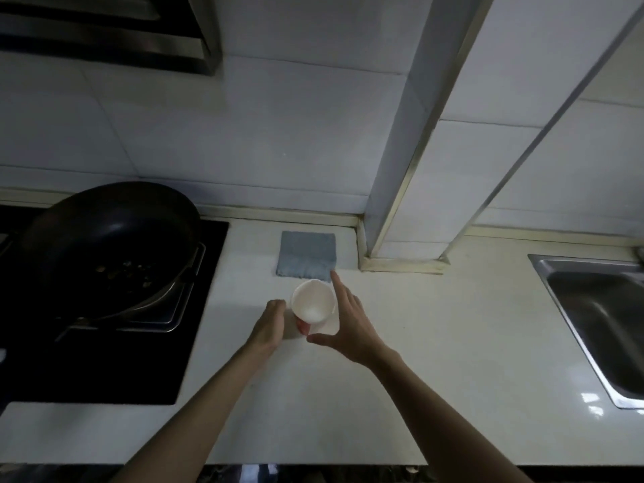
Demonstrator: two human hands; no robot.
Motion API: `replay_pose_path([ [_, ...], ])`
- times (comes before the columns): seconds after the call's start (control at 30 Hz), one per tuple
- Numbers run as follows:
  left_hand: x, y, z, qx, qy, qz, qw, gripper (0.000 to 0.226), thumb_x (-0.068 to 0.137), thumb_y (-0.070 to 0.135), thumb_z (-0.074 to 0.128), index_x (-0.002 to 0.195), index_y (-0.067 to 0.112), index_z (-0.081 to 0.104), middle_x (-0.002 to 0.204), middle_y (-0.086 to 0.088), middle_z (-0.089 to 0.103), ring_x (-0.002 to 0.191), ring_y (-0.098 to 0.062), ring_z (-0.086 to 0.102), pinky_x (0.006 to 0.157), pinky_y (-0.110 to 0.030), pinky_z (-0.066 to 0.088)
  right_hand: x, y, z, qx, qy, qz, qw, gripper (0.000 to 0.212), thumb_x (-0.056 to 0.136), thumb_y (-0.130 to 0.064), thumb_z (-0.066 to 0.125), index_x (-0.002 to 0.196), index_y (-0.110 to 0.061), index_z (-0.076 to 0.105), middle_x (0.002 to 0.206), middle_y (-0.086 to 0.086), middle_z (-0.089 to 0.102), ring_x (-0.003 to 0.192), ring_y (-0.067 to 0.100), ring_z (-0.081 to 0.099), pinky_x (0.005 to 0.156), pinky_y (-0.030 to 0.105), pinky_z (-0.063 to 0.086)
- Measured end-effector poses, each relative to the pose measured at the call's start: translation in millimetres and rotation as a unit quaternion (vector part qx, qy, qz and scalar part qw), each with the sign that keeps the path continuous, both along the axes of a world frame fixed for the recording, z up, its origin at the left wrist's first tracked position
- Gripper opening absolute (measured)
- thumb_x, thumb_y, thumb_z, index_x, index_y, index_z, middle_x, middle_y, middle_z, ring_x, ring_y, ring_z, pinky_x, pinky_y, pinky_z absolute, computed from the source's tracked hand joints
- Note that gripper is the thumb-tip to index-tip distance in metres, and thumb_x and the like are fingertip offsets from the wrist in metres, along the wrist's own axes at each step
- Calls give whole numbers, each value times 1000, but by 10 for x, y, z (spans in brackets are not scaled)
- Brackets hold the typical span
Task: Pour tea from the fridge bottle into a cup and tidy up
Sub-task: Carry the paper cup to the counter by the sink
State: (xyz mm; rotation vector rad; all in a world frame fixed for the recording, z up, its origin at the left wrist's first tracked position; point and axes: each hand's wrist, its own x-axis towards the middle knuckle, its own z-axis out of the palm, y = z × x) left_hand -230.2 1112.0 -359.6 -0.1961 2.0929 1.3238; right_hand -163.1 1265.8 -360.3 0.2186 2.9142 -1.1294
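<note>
My left hand (273, 322) curls round the empty cup (311, 299), my right hand (352, 324) is spread beside it, placing it on the counter (435, 360); next I probably fetch the fridge bottle.

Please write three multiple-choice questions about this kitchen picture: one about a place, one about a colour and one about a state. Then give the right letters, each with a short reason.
1. Where does the folded cloth lie?
A) on the floor
B) on the counter, just beyond the cup
C) hung on a hook

2. What colour is the cup?
A) white
B) red
C) black

3. What is in the cup now?
A) dark tea up to the rim
B) a spoon
C) nothing that can be seen

Answers: 1 B, the cloth lies flat on the counter behind the cup. 2 A, its rim and inside are white. 3 C, its pale bottom shows bare.
</note>
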Motion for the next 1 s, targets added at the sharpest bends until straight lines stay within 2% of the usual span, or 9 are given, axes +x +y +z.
replay_pose_path([
  [0.1, 30, 15, -95, 92, -97, 100, 986, 43, 104, 37, 26, 128, 11, 50, 124, -14, 53, 112, -33, 55, 95, -43, 43, -15, -32, -168, -39, 31, -16, 999, 129, 64, -49, 86, 154, -27, -3, 155, 0, 28, 141, 20, 31, 113, 52, 33],
  [0.23, 50, 49, -182, 144, -137, 164, 966, 45, 103, 38, 28, 121, 7, 56, 118, -20, 59, 101, -35, 56, 97, -46, 44, -43, -85, -348, -92, 58, -29, 994, 123, 66, -42, 87, 154, -21, 4, 152, 2, 33, 138, 18, 36, 111, 47, 37],
  [0.4, 72, 140, -270, 157, -159, 195, 955, 41, 102, 36, 31, 108, 6, 58, 109, -21, 57, 97, -34, 53, 81, -40, 47, -36, -111, -518, -160, 77, -86, 980, 113, 69, -33, 86, 150, -28, 8, 131, -20, 39, 119, 3, 44, 91, 18, 42],
  [0.53, 87, 185, -378, 156, -164, 205, 952, 42, 103, 37, 30, 94, 9, 60, 98, -17, 58, 88, -33, 53, 84, -44, 48, -43, -91, -608, -192, 70, -113, 972, 105, 69, -32, 87, 149, -20, 19, 130, -14, 44, 116, 2, 49, 92, 22, 46],
  [0.6, 79, 195, -420, 155, -163, 203, 953, 44, 103, 37, 29, 101, 7, 61, 96, -17, 59, 89, -33, 55, 87, -46, 50, -68, -96, -621, -187, 75, -117, 972, 93, 68, -31, 87, 143, -22, 31, 125, -24, 43, 112, -8, 48, 89, 12, 44],
  [0.67, 61, 205, -432, 158, -164, 205, 952, 46, 103, 37, 28, 109, 4, 59, 96, -18, 59, 93, -34, 55, 92, -48, 49, -91, -104, -622, -184, 81, -123, 972, 82, 68, -28, 87, 134, -29, 38, 120, -32, 43, 110, -12, 47, 85, 11, 44],
  [0.8, 45, 225, -403, 158, -158, 208, 952, 44, 103, 37, 28, 105, 6, 59, 101, -19, 61, 96, -36, 56, 93, -49, 49, -111, -104, -604, -189, 94, -134, 968, 76, 69, -26, 87, 127, -38, 39, 115, -32, 48, 107, -10, 52, 82, 16, 48],
  [0.9, 51, 242, -351, 162, -153, 218, 950, 43, 103, 37, 29, 104, 7, 60, 96, -20, 63, 88, -34, 58, 85, -44, 51, -128, -96, -550, -199, 103, -136, 965, 75, 69, -27, 87, 127, -38, 41, 117, -25, 52, 108, -1, 55, 85, 24, 52],
  [1.0, 8, 275, -214, 186, -159, 240, 939, 41, 102, 37, 32, 98, 6, 59, 89, -18, 64, 85, -32, 60, 85, -44, 51, -146, -81, -454, -201, 112, -130, 965, 74, 70, -30, 86, 127, -38, 40, 116, -29, 51, 107, -6, 54, 82, 12, 50],
])
